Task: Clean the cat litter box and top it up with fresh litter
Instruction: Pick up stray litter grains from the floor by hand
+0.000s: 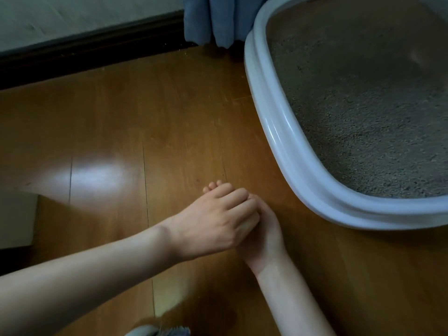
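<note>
Two bare forearms were extended over the glossy brown wooden floor (121, 122). Left hand (213, 221) was laid across right hand (264, 236), palms pressed together, nothing held. Right of them was set the pale-rimmed oval plastic litter box (274, 132), filled with grey granular litter (363, 105).

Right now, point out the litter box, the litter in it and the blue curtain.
litter box (274, 132): head view, on its white left rim.
litter (363, 112): head view, on the grey grains mid-box.
blue curtain (213, 18): head view, on its folds above the floor.
</note>
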`<state>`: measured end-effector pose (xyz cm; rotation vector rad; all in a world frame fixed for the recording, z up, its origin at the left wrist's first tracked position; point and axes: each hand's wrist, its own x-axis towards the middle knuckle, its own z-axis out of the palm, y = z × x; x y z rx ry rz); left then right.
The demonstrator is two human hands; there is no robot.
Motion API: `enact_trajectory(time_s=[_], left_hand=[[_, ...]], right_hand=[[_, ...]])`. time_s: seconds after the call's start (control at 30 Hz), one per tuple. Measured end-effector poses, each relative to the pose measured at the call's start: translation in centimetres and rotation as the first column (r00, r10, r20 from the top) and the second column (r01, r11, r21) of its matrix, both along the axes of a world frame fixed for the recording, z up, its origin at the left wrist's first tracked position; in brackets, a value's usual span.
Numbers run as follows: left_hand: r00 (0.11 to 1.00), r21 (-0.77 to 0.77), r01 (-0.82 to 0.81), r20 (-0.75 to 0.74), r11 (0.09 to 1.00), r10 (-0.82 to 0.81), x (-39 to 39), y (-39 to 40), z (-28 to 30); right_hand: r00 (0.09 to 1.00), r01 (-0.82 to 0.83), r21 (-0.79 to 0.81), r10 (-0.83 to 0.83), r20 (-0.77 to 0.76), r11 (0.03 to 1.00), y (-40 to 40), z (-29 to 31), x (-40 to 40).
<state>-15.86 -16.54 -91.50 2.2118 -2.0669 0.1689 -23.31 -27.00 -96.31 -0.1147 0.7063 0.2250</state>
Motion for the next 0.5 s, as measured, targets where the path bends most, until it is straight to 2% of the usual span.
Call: enact_trajectory(time_s=[0.13,0.2,0.3,0.37,0.43,0.5], left_hand=[[0.991,0.000,-0.042,-0.123,0.999,0.042,0.1,1.4,0.1],[0.965,-0.026,-0.134,-0.230,0.991,0.125,0.6,1.8,0.2],[0.861,-0.092,-0.358,-0.418,0.929,0.291,1.9,1.9,0.1],[0.752,-0.123,-0.540,-0.515,0.833,0.412,3.3,2.1,-0.7],[0.659,-0.086,-0.658,-0.546,0.748,0.517,4.9,2.6,-2.2],[0.656,-0.008,-0.656,-0.500,0.755,0.565,6.1,2.9,-3.8]], right_hand=[[0.999,-0.033,-0.016,0.034,0.026,0.999,1.0,0.3,-0.3],[0.999,-0.009,0.026,0.008,0.033,1.000,1.2,0.5,-0.4],[0.997,0.071,0.042,-0.070,-0.030,0.997,1.1,1.0,-0.3],[0.998,0.052,0.051,-0.051,-0.032,0.997,1.0,1.0,-0.4],[1.000,0.000,0.029,0.001,-0.020,1.000,1.0,1.3,-0.4],[1.000,-0.017,0.030,0.017,0.000,0.999,0.9,1.3,-0.6]])
